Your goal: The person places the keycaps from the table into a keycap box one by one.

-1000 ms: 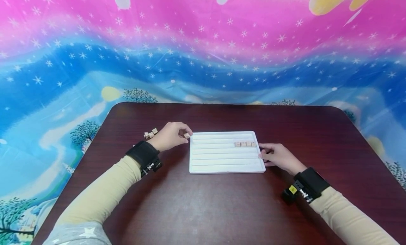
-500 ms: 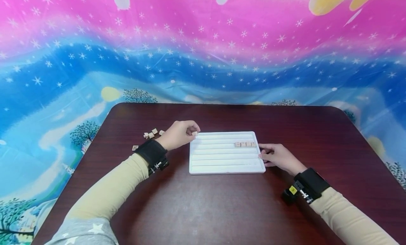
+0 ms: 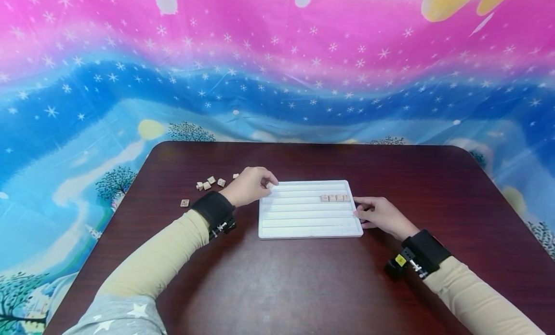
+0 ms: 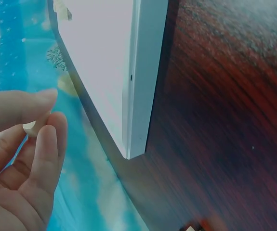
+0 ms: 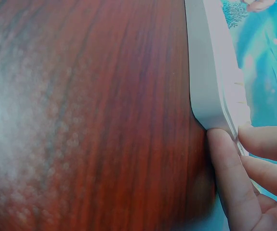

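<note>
My left hand [image 3: 251, 185] pinches a small pale wooden cube [image 4: 33, 127] between thumb and fingers at the far left corner of a white grooved board [image 3: 299, 214]. In the left wrist view the fingers partly cover this cube. Several matching cubes [image 3: 335, 198], with faint marks on them, stand in a row in one groove at the board's right. My right hand [image 3: 381, 214] holds the board's right edge, with thumb and fingertips against it. In the right wrist view the fingers [image 5: 227, 168] touch the board's corner and side [image 5: 203, 72].
Several loose cubes [image 3: 206, 185] lie on the dark wooden table [image 3: 277, 282] to the left of the board. One flat-looking cube [image 3: 184, 203] sits apart, nearer the left wrist. A patterned cloth [image 3: 277, 84] hangs behind the table's far edge.
My left hand has moved right with its cube, from beside the board to over its far left corner. More loose cubes show behind the hand. The right hand and board stay put.
</note>
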### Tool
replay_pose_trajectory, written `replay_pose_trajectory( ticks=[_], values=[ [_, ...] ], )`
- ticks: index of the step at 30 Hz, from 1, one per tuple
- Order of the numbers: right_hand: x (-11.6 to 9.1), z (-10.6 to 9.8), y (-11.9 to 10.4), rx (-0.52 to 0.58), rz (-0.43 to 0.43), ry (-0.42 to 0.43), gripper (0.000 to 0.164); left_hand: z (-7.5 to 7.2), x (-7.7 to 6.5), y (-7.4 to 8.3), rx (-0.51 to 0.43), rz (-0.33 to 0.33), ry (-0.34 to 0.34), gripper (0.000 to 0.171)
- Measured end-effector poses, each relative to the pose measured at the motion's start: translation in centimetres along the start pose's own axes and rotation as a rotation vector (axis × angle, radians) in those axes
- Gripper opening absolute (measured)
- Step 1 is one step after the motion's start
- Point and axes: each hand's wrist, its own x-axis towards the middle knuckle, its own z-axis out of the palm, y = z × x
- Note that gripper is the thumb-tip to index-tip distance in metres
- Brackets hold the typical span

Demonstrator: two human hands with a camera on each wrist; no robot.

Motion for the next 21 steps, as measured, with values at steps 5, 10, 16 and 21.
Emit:
replay_pose_trajectory(
  ticks=[5, 10, 16, 21],
  values=[
    [0.0, 0.0, 0.0, -0.001, -0.007, -0.002, 0.058, 0.1, 0.0, 0.3, 0.018, 0.001, 0.013, 0.016],
    [0.0, 0.0, 0.2, 0.011, -0.021, -0.009, 0.058, 0.3, 0.0, 0.6, 0.018, -0.002, 0.021, 0.016],
    [0.0, 0.1, 0.2, 0.014, -0.021, -0.003, 0.058, 0.5, 0.6, 1.2, -0.001, 0.01, 0.02, 0.023],
    [0.0, 0.1, 0.1, 0.007, -0.018, 0.001, 0.057, 0.6, 0.9, 1.7, -0.023, 0.024, 0.005, 0.021]
  ],
)
